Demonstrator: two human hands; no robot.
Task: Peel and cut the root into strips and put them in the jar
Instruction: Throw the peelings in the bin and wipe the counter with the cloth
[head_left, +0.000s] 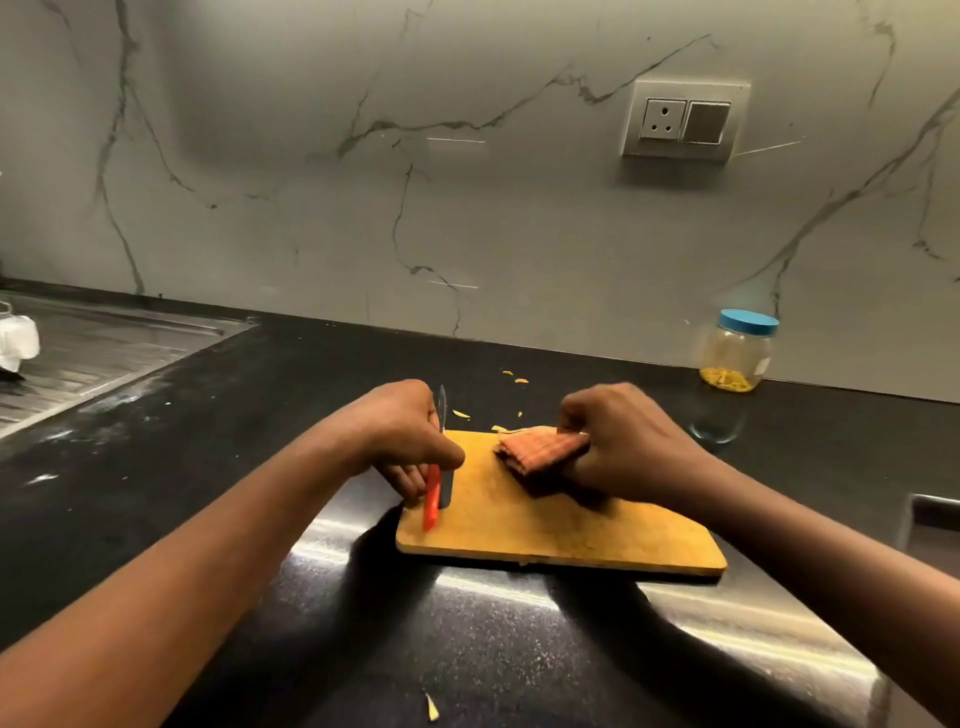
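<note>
A wooden cutting board (561, 525) lies on the black counter in the middle. On its far part sits an orange-brown bundle of root strips (540, 452), side by side. My right hand (623, 447) grips the right end of that bundle. My left hand (410, 441) holds a knife (434, 493) with a red handle, its blade pointing up and away, at the board's left edge. A clear jar (735, 358) with a blue lid stands at the back right, with yellow pieces at its bottom.
Small peel scraps (511, 376) lie on the counter behind the board, and one scrap (431, 707) near the front edge. A steel sink drainer (104, 343) is at the left. A wall socket (685, 119) sits on the marble backsplash.
</note>
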